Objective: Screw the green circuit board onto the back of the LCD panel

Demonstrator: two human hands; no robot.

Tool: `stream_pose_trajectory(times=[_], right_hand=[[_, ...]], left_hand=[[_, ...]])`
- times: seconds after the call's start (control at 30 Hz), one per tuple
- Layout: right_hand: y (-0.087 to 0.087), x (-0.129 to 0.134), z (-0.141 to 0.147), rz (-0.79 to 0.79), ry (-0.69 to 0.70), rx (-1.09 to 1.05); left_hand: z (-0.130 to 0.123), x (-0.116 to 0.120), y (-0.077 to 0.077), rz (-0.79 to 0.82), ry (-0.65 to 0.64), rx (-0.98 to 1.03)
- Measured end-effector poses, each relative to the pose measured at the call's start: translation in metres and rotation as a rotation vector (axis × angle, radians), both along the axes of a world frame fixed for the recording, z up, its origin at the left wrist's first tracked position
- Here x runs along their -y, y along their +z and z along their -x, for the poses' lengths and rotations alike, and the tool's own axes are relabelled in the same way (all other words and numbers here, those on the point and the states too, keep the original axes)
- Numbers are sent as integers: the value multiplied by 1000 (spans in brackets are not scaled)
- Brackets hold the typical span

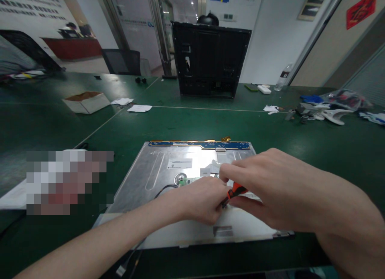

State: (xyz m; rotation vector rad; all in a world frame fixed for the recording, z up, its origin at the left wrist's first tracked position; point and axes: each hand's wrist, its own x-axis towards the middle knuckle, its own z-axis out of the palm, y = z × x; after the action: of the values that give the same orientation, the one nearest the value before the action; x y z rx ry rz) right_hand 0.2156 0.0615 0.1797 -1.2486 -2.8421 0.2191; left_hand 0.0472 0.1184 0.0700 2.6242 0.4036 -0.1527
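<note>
In the head view, a display panel lies flat, its silvery metal back facing up. A blue circuit board runs along its far edge, and a ribbon cable comes off it. My right hand is closed over a screwdriver with a red-and-black handle, slanting down to the left. Against the tool's lower end is my left hand, fingers curled over the panel; what they pinch is hidden. Left of the hands sits a round metal part, with a black cable beside it.
A black monitor housing stands upright across the green table. An open carton and papers are at the far left. Clutter with plastic bags and a bottle occupy the far right. Something pixelated lies left.
</note>
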Motion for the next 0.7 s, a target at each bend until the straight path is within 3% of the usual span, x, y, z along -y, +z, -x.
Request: stream_pose_trajectory(times=[0.47, 0.7], right_hand=[[1, 1, -3, 19, 46, -24], [-1, -2, 0, -24, -6, 20]], left_hand=[[1, 0, 2, -6, 6, -8], [1, 0, 1, -9, -13, 3]])
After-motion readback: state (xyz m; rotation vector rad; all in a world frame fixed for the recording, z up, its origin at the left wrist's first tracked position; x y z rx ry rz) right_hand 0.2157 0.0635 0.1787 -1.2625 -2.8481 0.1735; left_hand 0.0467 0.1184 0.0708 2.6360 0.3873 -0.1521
